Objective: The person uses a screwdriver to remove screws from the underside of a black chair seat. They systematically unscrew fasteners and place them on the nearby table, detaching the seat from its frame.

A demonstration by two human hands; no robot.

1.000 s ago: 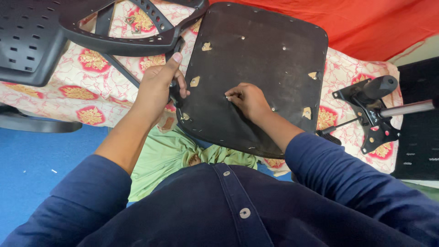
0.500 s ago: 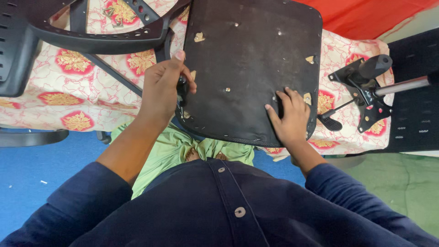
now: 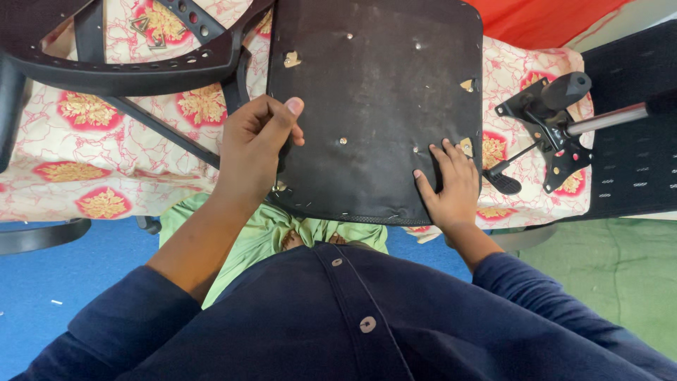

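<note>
The left hand (image 3: 255, 144) grips the left edge of the upturned black chair seat (image 3: 374, 106), which lies on the patterned cloth (image 3: 106, 148). The right hand (image 3: 449, 182) lies open, flat on the seat's near right corner.

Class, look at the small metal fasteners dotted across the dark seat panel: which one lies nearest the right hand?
The fastener just left of the right hand's fingers; the others sit mid-panel or near the top edge.

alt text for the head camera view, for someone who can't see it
A person's left hand grips the left edge of an upturned black chair seat while the right hand lies flat on its near right corner. The seat rests on a floral cloth, with a metal chair mechanism to the right.
</note>
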